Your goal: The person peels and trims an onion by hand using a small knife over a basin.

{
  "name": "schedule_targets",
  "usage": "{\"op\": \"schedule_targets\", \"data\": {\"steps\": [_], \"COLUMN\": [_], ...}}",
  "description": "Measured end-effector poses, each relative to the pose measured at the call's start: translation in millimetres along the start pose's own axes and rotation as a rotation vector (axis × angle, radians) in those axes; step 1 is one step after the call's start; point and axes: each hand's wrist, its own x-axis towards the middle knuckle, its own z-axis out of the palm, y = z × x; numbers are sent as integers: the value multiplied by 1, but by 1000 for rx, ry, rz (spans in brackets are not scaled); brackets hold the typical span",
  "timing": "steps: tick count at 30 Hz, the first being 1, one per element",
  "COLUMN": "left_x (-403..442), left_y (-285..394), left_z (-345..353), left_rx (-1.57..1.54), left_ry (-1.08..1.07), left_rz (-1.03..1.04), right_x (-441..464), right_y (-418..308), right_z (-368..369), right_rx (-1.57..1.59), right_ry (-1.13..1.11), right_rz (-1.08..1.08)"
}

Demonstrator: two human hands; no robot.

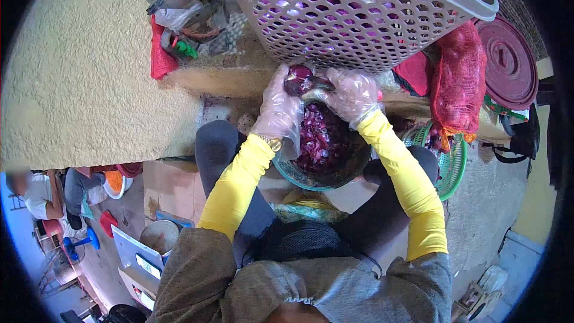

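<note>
My left hand (282,104), in a clear plastic glove, is closed around a whole red onion (298,80). Close beside it, my right hand (349,93), gloved too, has its fingers curled on something dark that reaches toward the onion; its shape is mostly hidden. A small pink bit shows at the outer side of that hand. Below both hands, between my knees, sits a dark basin with a teal rim (323,188). Purple onion pieces and skins (323,139) fill much of it.
A grey perforated basket (359,36) with onions leans right above my hands. At right are a red mesh sack (459,81), a maroon lid (508,63) and a green basket (457,170). Plastic bags (185,15) lie upper left. Another person (45,194) sits far left.
</note>
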Motion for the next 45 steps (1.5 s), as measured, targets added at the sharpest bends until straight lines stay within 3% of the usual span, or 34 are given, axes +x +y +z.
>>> {"op": "schedule_targets", "data": {"steps": [1, 3, 4, 10, 16, 18, 19, 21, 22, 24, 28, 34, 43, 45], "left_x": [-1, -2, 0, -1, 7, 7, 9, 12, 13, 16, 7, -1, -6, -2], "left_y": [3, 10, 6, 2, -5, -3, -8, -14, -12, -7, 3, 12, 14, 8], "left_z": [6, 18, 15, 13, 3, 11, 4, -8, -8, -4, 0, 19, 10, 2], "left_rx": [2, -429, -427, -640, -725, -359, -358, 381, 381, -312, -375, -348, -468, -597], "left_ry": [-1, 194, 192, 84, -221, 140, 139, -75, -74, 111, 10, 182, 9, -160], "left_rz": [-1, -254, -256, -282, -352, -279, -281, 97, 98, -286, -428, -438, -498, -509], "right_x": [0, 0, 0, 0, 0, -1, -1, -1, 0, 0, 0, 1, 2, 1], "right_y": [-1, -1, -1, -3, 2, 5, 5, 3, 0, -2, -4, -4, -6, -4], "right_z": [-1, -1, 1, 3, -2, 0, -2, -5, -8, -9, -7, -3, -6, -3], "right_rx": [0, 1, 3, 5, 4, -2, 35, 73, 85, 96, 61, 69, 52, 43], "right_ry": [8, 18, 25, 68, 50, 94, 27, -40, -55, -71, -71, -6, -5, -19], "right_rz": [-2, 0, 0, 10, -6, -34, -20, -6, -6, -7, -48, -78, -65, -55]}}
